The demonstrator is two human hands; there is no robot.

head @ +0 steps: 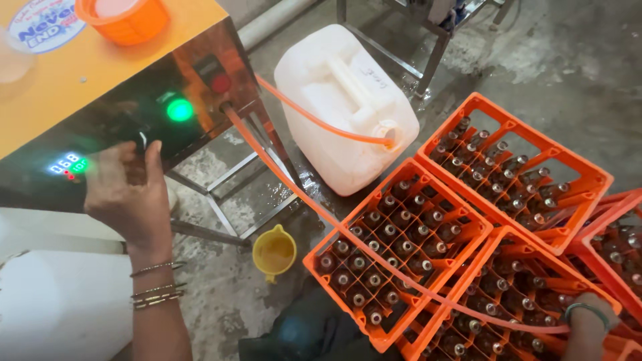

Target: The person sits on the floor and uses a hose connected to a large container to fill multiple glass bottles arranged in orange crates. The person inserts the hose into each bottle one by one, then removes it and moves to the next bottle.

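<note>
The left hand (127, 194) rests on the dark control panel (134, 127) of the machine, fingers loosely bent against it beside the knob, gripping nothing. The right hand (592, 327) sits low over an orange crate (401, 247) of glass bottles, closed around the end of the orange hose (301, 194). The hose looks soft, light and probably slick; best held near its tip

Soft daylight is lighting the scene evenly; the green lamp (179, 109) is flaring, the machine's dark panel (134, 113) is mirroring orange, and the edges are blurring slightly.
</note>
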